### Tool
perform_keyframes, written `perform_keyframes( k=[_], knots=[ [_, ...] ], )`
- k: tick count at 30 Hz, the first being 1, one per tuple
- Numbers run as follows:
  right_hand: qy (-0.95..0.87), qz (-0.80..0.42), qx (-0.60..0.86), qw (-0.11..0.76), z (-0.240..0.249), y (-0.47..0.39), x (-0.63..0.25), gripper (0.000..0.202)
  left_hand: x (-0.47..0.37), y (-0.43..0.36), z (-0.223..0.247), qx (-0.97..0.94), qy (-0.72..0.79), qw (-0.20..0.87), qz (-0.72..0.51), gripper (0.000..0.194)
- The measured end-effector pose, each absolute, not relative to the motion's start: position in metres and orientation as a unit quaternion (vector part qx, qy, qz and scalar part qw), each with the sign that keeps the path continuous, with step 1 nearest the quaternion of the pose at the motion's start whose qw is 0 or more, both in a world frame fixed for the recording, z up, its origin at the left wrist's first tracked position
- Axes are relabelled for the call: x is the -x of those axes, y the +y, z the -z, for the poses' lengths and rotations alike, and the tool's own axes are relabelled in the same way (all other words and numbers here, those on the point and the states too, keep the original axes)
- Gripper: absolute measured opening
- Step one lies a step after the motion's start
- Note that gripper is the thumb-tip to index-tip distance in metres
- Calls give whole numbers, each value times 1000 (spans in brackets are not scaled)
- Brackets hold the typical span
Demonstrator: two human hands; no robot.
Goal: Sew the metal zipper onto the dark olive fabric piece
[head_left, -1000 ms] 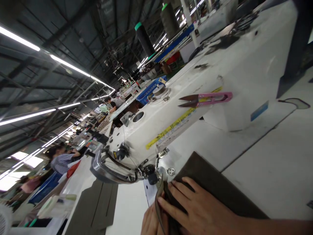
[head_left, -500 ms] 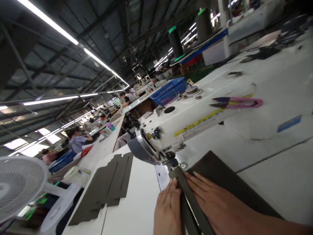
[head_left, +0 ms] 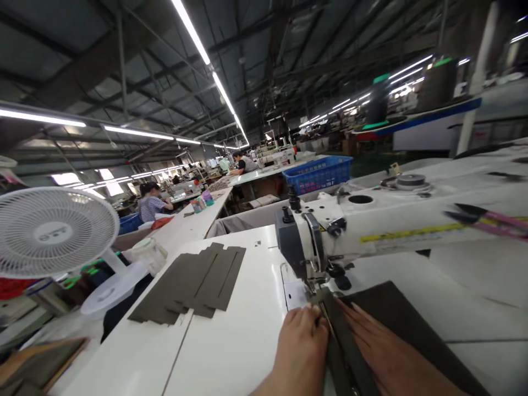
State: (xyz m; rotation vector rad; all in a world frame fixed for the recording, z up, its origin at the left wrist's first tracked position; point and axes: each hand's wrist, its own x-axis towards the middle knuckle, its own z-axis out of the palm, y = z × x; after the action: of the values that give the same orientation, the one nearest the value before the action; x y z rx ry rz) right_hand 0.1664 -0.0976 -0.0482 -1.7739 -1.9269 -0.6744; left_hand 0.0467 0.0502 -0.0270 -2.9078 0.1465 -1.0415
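Under the sewing machine needle, my left hand and right hand lie flat, fingers extended, pressing the dark fabric piece either side of its seam.

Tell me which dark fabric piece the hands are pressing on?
The dark panel beside the sewing machine's needle, under both hands; the stack of strips farther left lies untouched.

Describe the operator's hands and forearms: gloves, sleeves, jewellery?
Both bare: left hand and right hand have no gloves, and no rings show. The visible forearms carry no sleeves or watch. Nails look short and unpainted, though motion blur limits detail.
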Motion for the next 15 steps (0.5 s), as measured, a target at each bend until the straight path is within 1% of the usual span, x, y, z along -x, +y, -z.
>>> perform_keyframes(
  k=[3, 5, 9, 15],
  knots=[
    [-696, 247, 638, 218, 50, -88, -176, 73, -56, 56, 24, 938, 51, 9, 344, 19],
    [-698, 242, 638, 215, 51, -85, -181, 71, -61, 59, 23, 931, 60, 9, 361, 26],
    [-703, 171, 661, 198, 49, -86, -183, 63, -64, 62, 21, 924, 75, 11, 375, 36],
    [-691, 172, 677, 186, 55, -86, -184, 60, -65, 67, 23, 929, 87, 19, 359, 32]
  ],
)
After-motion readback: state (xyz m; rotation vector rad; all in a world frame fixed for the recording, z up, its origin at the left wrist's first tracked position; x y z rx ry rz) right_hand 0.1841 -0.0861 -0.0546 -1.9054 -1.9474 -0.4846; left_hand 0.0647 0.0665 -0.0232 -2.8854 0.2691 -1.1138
